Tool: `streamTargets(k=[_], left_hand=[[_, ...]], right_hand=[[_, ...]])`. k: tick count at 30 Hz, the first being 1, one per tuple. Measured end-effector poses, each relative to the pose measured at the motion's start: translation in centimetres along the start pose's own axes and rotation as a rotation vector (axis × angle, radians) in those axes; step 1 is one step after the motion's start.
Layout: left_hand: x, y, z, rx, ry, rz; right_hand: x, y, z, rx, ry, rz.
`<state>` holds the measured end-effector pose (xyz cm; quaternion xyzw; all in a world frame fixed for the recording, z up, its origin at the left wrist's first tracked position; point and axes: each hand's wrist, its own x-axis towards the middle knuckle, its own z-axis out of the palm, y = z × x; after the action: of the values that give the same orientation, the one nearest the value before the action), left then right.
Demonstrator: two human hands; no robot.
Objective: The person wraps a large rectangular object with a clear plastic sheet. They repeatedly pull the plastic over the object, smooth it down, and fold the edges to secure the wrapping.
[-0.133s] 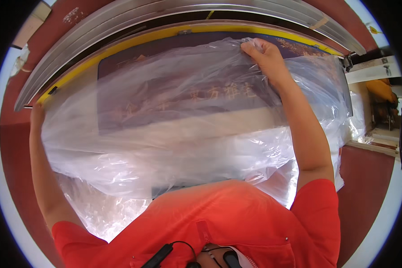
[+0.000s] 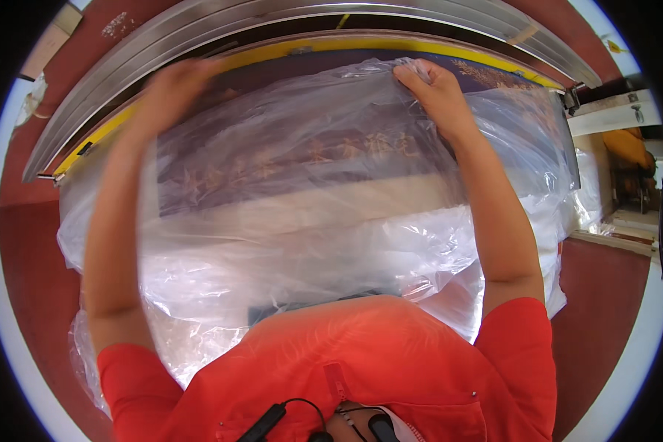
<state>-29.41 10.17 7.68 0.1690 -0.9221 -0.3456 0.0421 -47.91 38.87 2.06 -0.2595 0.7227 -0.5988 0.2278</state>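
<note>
Clear plastic sheet (image 2: 309, 258) spread over a dark panel (image 2: 486, 77)

I see the crumpled sheet covering most of the gold-patterned panel before a person (image 2: 324, 339) in red. A yellow strip (image 2: 361, 41) runs behind. The right hand (image 2: 440, 94) pinches the sheet's far edge; the left hand (image 2: 174, 94), near the strip, is too blurred to judge.

A thin, clear plastic sheet (image 2: 420, 228) lies loose and wrinkled, bright with glare along its lower part, its upper edge bunched into a crumpled fold right of centre. It covers most of a dark purplish panel (image 2: 493, 77), whose gold writing shows hazily through; the panel's upper right strip, with a gold leafy pattern, lies bare.
</note>
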Motion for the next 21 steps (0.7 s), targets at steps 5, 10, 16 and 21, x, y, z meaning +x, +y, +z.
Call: streamTargets(k=[5,10,16,21], left_hand=[[2.7,8.2,14.0,-0.231,0.144,0.248],[-6.7,1.6,5.9,-0.424,-0.346,0.161],[-20.2,-17.5,-9.3,0.137,0.208,-0.414],[-22.9,-18.9,-8.0,0.139,0.412,-0.367]], right_hand=[[0.0,-0.8,-1.0,-0.318,0.110,-0.168],[-3.9,-0.5,-9.2,-1.213,0.310,-0.341],[-9.6,-1.5,1.6,-1.233,-0.229,-0.446],[-8.0,-1.3,1.2,-1.280,0.109,-0.304]])
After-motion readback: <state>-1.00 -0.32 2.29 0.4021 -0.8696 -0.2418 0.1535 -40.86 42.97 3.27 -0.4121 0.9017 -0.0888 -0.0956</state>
